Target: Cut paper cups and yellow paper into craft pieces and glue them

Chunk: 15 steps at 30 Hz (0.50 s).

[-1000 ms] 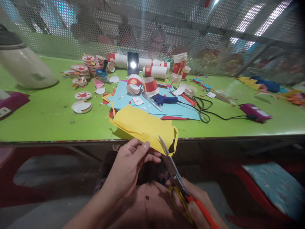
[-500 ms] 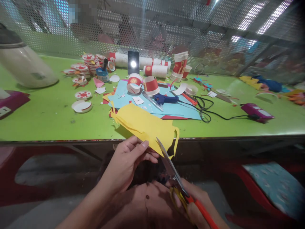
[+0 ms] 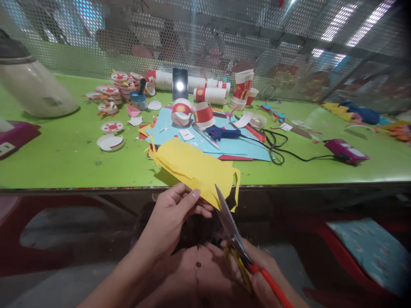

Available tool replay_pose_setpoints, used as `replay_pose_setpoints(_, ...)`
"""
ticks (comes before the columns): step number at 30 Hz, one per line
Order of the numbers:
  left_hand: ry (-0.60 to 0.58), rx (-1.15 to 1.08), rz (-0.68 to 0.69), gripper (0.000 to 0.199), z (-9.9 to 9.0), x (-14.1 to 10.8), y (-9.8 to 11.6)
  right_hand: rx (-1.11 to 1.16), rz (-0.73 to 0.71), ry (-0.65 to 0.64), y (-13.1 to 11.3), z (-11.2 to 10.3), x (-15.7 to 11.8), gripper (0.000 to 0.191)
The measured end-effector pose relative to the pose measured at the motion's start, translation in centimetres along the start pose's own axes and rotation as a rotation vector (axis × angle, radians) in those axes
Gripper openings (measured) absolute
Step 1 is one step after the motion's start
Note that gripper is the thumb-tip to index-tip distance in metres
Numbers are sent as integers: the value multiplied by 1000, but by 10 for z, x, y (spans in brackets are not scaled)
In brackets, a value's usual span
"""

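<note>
A yellow sheet of paper (image 3: 195, 167) with ragged, cut edges is held over the table's front edge. My left hand (image 3: 175, 214) pinches its lower edge, thumb on top and fingers beneath. My right hand (image 3: 257, 265) grips scissors (image 3: 233, 231) with one red and one yellowish handle. Their blades point up and left, across the paper's lower right edge. A thin yellow strip hangs at the paper's right side. Beyond the paper, a blue glue gun (image 3: 224, 133) lies on light blue sheets (image 3: 250, 149).
On the green table (image 3: 73, 171) are paper cups (image 3: 203, 114), a phone (image 3: 180, 83), a blue jar (image 3: 138, 100) and stacked paper discs (image 3: 109, 92). A kettle-like vessel (image 3: 32, 85) is at left, a purple power block (image 3: 346, 150) with black cord at right.
The scissors have shifted slightly, their tip a little to the right, and the blades look somewhat different in angle. My left hand and the yellow paper have hardly moved.
</note>
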<state>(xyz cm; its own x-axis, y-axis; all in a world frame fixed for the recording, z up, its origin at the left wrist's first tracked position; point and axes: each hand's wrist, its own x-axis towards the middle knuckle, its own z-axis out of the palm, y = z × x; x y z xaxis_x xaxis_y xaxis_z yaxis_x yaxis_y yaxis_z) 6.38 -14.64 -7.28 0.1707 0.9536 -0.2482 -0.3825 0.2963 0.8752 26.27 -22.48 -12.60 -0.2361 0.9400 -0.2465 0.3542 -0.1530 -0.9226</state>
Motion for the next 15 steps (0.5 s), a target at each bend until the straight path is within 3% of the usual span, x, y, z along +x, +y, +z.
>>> replay_pose_setpoints(11, -23, -3, -2, 13, 0, -1, -1, 0, -142, -53, -2, -4, -4, 70)
replay_pose_setpoints(15, -37, -17, -9, 11, -2, 0, -1, 3, -109, -38, -5, -5, -5, 66)
